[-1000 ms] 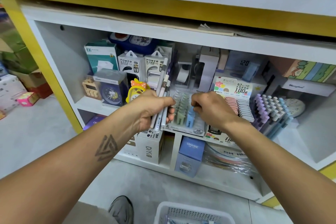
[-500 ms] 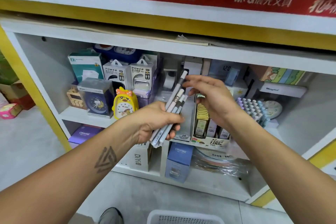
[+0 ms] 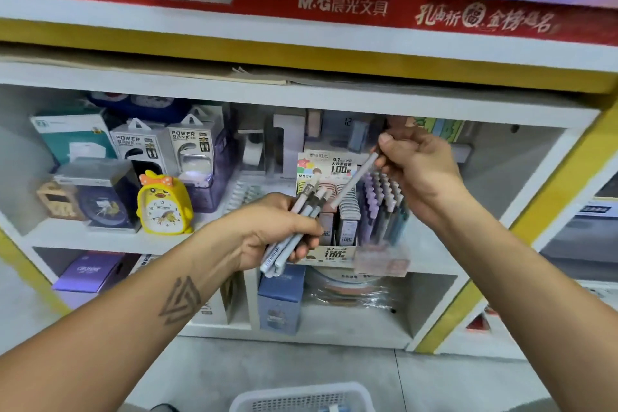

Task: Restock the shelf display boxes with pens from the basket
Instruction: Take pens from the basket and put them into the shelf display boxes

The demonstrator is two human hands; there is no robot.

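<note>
- Left hand [image 3: 271, 231] wrapped round a bundle of slim pale grey-blue plastic pens [image 3: 294, 231], fingers clamped on the barrels, tips fanned toward 1 o'clock; probably kept as a ready supply beside the shelf
- Right hand [image 3: 418, 170] pinching a single pale grey pen [image 3: 354, 182] by its upper end, barrel slanting down toward 7 o'clock; judged to be lifted clear of the bundle so it can be turned and dropped into a slot
- Cardboard display box of pastel purple and blue pens [image 3: 384, 207] just below the right hand, at 5 o'clock from it, with a printed refill box [image 3: 337, 237] beside it at 9 o'clock
- White perforated plastic basket [image 3: 301, 400] at 6 o'clock on the floor, cut off by the frame edge; contents mostly out of view
- Yellow duck-shaped alarm clock [image 3: 164, 204] well apart at 9 o'clock of the left hand
- Free slots in the display box hard to make out through blur; right fingertips partly hidden behind the hand
</note>
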